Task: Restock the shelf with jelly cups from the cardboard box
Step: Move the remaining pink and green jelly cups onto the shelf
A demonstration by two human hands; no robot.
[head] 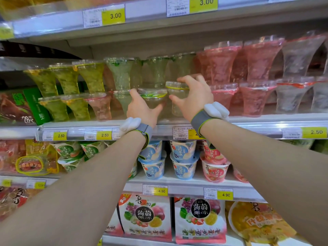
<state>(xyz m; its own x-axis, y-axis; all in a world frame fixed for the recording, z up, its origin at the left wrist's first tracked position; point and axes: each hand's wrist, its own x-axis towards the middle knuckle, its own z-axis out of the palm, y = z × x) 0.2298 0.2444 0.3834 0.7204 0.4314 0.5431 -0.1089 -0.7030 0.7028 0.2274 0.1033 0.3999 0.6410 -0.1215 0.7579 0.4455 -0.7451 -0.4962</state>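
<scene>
Both my arms reach up to the middle shelf [266, 119]. My left hand [140, 108] grips a clear jelly cup with a green lid rim [153, 96]. My right hand [194, 97] is closed around a second clear jelly cup with a yellow lid rim [177, 91], right beside the first. Both cups are in the gap at the shelf's middle, below a row of pale green cups [156, 70]. Whether they rest on the shelf board is hidden by my hands. The cardboard box is not in view.
Yellow-green jelly cups [67, 82] are stacked two high on the left, pink ones [255, 68] and clear ones [298, 57] on the right. Price tags line the shelf edges. Blue and pink tubs [182, 157] fill the shelf below, jelly bags [198, 219] the lowest.
</scene>
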